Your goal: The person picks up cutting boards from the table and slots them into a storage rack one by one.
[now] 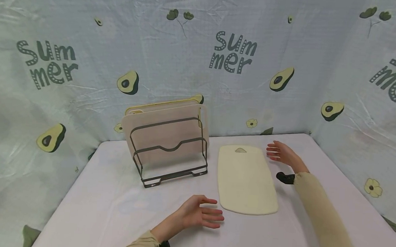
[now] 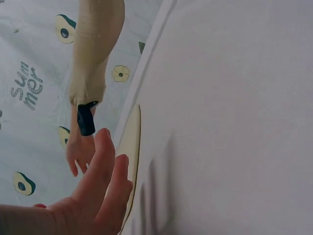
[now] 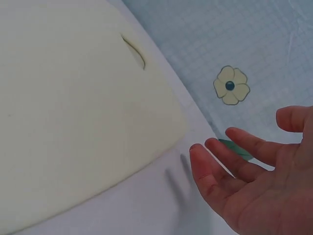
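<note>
A cream cutting board (image 1: 247,182) with a small cut-out handle hole lies flat on the white table. My left hand (image 1: 200,214) hovers just off its near left corner, fingers extended and holding nothing. By the far right corner is my right hand (image 1: 283,155), its fingers loosely bent and apart from the board. In the right wrist view that hand (image 3: 259,176) shows an empty palm beside the board's rounded corner (image 3: 166,122). The left wrist view has the left hand's fingers (image 2: 100,169) in front of the board's edge (image 2: 131,142).
A dark wire rack (image 1: 166,177) stands at the back left of the table, holding a pinkish board (image 1: 167,131) and a yellow-edged board (image 1: 162,103) upright. Behind the table hangs a white cloth (image 1: 187,63) printed with avocados and lettering.
</note>
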